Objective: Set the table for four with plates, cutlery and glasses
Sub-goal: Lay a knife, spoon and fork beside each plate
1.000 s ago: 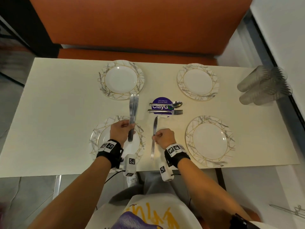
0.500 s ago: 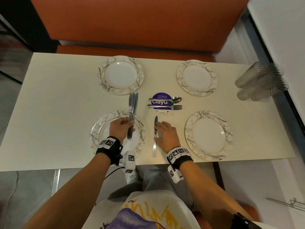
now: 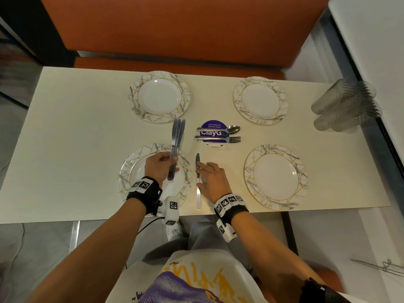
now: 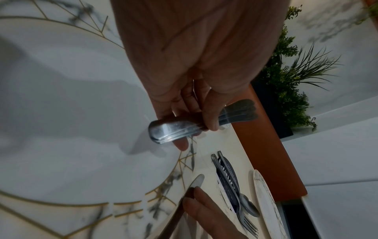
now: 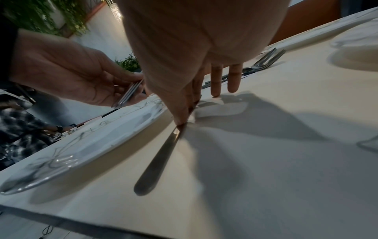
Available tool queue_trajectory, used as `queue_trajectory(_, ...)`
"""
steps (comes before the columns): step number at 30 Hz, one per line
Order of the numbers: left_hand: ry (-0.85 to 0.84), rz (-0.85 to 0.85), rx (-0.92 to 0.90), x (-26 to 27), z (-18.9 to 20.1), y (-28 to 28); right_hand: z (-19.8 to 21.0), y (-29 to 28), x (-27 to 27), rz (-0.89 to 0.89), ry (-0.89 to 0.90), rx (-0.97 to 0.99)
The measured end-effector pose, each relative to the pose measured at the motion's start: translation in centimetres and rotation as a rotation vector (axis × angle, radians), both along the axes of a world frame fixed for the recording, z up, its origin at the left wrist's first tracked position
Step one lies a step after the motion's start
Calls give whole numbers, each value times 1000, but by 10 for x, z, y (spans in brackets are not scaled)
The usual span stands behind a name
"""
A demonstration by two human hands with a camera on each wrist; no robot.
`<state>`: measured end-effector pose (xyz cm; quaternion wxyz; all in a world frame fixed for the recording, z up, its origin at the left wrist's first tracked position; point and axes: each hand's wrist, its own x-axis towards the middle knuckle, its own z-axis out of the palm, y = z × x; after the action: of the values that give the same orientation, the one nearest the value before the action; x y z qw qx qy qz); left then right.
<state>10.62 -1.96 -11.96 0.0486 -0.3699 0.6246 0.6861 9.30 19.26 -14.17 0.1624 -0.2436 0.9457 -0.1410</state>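
**A:** Status at that frame?

**B:** Left hand (image 3: 160, 166) was curled around a bundle of three steel table knives (image 3: 177, 136), gripping the handles, blades pointing away from the person. It was held above the near-left marble-pattern plate with gold lines (image 3: 126, 182).

**A:** Right hand?

**B:** Right hand (image 3: 213, 179) was flat, fingers straight, not gripping. Fingertips (image 5: 215, 90) touched the cream rectangular table (image 3: 65, 132), and the inner fingers pressed on a single steel knife (image 3: 198, 193). That knife lay flat on the table just right of the near-left plate, handle toward the person, blade away.

**A:** Other plates?

**B:** Three more of the same pattern: far-left plate (image 3: 159, 97), far-right plate (image 3: 260, 100), near-right plate (image 3: 276, 177). All lay flat, well apart.

**A:** Rest of the cutlery?

**B:** In the table centre, steel spoons (image 3: 227, 129) and steel forks (image 3: 229, 139) lay sideways across a round purple "ClayGo" sign (image 3: 213, 125), heads pointing right. From the left wrist view each looked like a stack; couldn't tell the count.

**A:** Glasses?

**B:** A cluster of clear ribbed tumblers (image 3: 345, 106) sat at the far-right edge of the table, well apart from every plate. Blurred, so no count.

**A:** Anything else?

**B:** An orange bench seat (image 3: 175, 29) ran behind the table's far side.
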Motion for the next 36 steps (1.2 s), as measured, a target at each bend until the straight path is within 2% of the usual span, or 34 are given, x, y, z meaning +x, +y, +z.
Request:
queue_trajectory(4, 14, -61, -72, -1, -1, 1, 1, -1, -1, 18, 4, 19)
queue_trajectory(13, -1, -84, -83, -4, 0, 6, 3, -3, -1, 12, 7, 12)
queue_trajectory(19, -2, -150, -68, -7, 8, 13, 11, 6, -10, -201, 39, -309)
queue_trajectory(26, 34, -249, -43, -18, 17, 48, 51, 9, -44, -531, -92, -608)
queue_trajectory(30, 65, -309, -22, -25, 27, 80, 67, 23, -59, -557, -151, -671)
queue_trajectory(36, 68, -349, 88, -44, 46, 139, 84, 79, -76, -676, -233, -821)
